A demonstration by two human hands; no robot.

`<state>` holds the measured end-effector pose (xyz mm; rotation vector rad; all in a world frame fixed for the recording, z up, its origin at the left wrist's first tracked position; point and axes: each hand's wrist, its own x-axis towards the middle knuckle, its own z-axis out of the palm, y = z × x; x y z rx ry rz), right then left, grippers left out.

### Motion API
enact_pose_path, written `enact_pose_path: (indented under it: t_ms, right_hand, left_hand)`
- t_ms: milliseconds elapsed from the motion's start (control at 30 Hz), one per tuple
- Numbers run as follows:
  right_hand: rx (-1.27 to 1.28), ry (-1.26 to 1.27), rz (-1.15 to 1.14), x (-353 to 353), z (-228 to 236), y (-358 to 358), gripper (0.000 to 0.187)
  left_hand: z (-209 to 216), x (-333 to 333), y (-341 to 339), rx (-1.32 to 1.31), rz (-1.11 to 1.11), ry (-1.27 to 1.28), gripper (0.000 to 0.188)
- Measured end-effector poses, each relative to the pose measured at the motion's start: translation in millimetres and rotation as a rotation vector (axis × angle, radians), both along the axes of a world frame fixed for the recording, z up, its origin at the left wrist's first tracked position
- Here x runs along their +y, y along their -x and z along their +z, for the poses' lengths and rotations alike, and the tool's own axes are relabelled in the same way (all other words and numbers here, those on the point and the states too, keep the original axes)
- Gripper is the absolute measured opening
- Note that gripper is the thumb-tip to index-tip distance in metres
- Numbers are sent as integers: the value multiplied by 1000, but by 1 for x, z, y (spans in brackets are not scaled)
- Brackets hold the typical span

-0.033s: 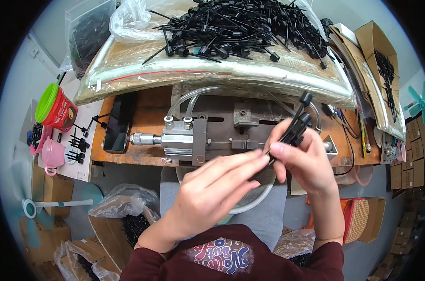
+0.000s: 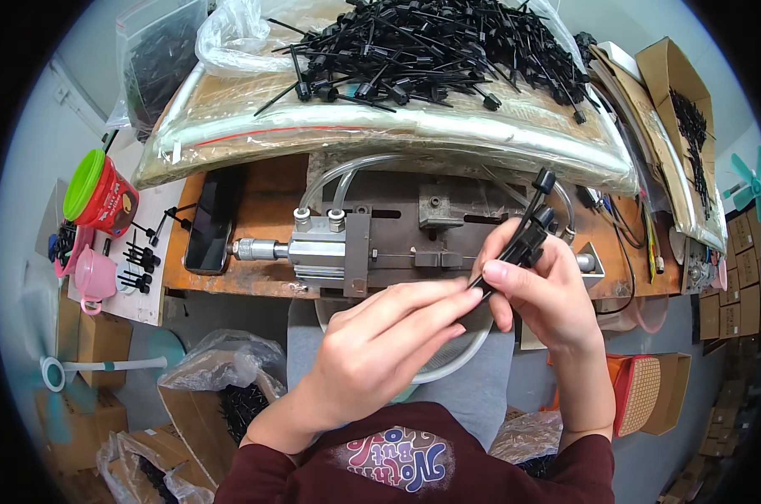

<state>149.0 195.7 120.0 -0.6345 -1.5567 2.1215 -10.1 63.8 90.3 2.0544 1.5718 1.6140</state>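
Note:
My right hand (image 2: 557, 290) is closed around a small bunch of black plastic stemmed parts (image 2: 527, 239), thin rods with knobbed heads. Their heads point up and away, and one sticks out above the others. My left hand (image 2: 389, 336) reaches across with its fingers straight and pressed together, fingertips on the lower ends of the bunch. Its grip is partly hidden there. Both hands are in front of a bench fixture with a metal air cylinder (image 2: 320, 252) and a small clamp block (image 2: 435, 259). A large heap of similar black parts (image 2: 431, 50) lies on the plastic-covered board beyond.
A phone (image 2: 211, 223) lies on the wooden bench at left, near a red tub with a green lid (image 2: 103, 193) and a pink cup (image 2: 95, 273). Clear air hoses (image 2: 321, 181) arch behind the cylinder. A round basin (image 2: 456, 365) sits over my lap. An open carton (image 2: 687, 118) stands far right.
The black stemmed parts have turned slightly in my right hand, their heads shifting a little. My left hand stays at their lower ends.

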Motion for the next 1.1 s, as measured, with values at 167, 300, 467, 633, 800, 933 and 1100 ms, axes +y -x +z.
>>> enact_pose_path:
  t_ms: [167, 300, 467, 633, 800, 933, 1100]
  right_hand:
    - [78, 10, -181, 10, -7, -14, 16]
    - [64, -261, -403, 6, -14, -16, 18]
    - [20, -530, -497, -10, -17, -20, 23]
    - [147, -710, -532, -18, -32, -22, 19]
    - [7, -807, -537, -22, -32, -29, 14]
    - [-185, -1154, -583, -30, -30, -34, 15]
    - [-258, -1706, -513, -33, -38, -35, 34]
  left_hand:
    - [2, -11, -3, -111, -54, 55, 36]
    - [-17, -9, -12, -149, 84, 82, 31]
    - [-49, 0, -13, 188, 180, 102, 28]
    - [-50, 8, -19, 397, 259, 138, 28]
    - [-49, 12, -18, 397, 266, 155, 25]
    - [-48, 11, -18, 399, 272, 171, 26]
    - [-39, 8, -14, 110, 124, 234, 39]
